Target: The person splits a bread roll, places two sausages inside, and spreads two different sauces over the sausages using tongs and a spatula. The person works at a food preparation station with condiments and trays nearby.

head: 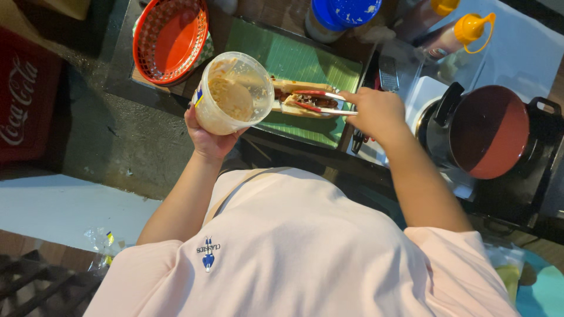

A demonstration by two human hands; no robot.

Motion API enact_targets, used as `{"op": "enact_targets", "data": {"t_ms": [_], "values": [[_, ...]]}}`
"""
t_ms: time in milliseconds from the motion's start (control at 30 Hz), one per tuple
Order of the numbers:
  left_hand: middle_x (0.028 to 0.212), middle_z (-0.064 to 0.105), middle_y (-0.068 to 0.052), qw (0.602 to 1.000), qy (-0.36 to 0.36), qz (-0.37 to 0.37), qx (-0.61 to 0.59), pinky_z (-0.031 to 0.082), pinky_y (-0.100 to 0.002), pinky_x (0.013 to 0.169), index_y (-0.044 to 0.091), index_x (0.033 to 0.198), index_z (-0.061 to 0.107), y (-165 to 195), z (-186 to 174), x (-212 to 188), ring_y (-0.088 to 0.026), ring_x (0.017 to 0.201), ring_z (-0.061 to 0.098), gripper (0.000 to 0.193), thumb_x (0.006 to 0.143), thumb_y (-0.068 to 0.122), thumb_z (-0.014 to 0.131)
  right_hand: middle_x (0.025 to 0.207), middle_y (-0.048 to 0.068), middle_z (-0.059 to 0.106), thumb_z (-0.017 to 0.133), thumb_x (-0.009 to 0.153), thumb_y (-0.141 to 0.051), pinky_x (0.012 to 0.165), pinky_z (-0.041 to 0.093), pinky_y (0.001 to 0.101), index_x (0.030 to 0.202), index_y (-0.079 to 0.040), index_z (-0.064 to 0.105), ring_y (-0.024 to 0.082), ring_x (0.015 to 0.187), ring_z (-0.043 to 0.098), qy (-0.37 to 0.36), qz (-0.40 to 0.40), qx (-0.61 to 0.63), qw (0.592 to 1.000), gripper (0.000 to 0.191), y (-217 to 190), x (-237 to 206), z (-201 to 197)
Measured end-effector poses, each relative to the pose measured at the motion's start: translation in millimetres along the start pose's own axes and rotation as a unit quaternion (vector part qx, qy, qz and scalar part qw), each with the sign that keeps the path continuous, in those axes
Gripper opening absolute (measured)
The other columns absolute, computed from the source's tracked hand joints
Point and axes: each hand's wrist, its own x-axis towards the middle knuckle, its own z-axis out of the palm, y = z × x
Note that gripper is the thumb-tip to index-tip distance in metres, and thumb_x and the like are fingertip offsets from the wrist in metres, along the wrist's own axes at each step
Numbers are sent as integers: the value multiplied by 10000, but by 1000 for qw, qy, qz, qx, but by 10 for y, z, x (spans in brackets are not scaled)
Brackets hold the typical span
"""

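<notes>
Here, one split bread roll [296,97] lies on a green banana leaf [294,61], filled with dark reddish pieces along its opening; the bread itself is pale and toasted at the edges. One pair of red-handled metal tongs [320,103] reaches into the filling, its tips resting on the roll. The right hand [379,111] is closed around the tongs' handles, squeezing them together. The left hand [205,138] grips one round, clear plastic tub [232,94] from below, held tilted just beside the roll's near end, its mouth turned towards the camera. The tub is smeared inside with a beige, grainy paste that fills the lower part.

Beyond the leaf, one red plastic basket [170,38] sits at the leaf's far left corner. One blue-lidded container [341,14] stands past the leaf's upper edge. Two squeeze bottles with orange caps [464,29] stand to the right of it, close together. One black pot with a red interior [487,132] rests near the right forearm, well apart from the roll. A pale pink shirt [305,252] fills the lower part of the view.
</notes>
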Motion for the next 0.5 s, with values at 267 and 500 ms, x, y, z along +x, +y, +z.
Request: {"op": "enact_targets", "data": {"t_ms": [267, 500], "values": [[1612, 461, -73, 1000, 7, 1, 4, 515, -575, 1118, 248, 1589, 409, -7, -14, -21, -328, 1469, 502, 1003, 756, 731, 692, 949, 33, 685, 737, 845, -310, 708, 559, 441, 1365, -371, 667, 283, 842, 712, 5, -22, -10, 1000, 528, -29, 43, -12], [1611, 457, -63, 1000, 4, 1, 5, 486, -591, 1164, 258, 1579, 409, -10, -21, -45, -324, 1484, 490, 1013, 731, 723, 708, 927, 64, 715, 708, 870, -354, 738, 558, 462, 1334, -425, 687, 297, 906, 710, -49, 24, -36, 998, 469, 148, -102, -175]]}}
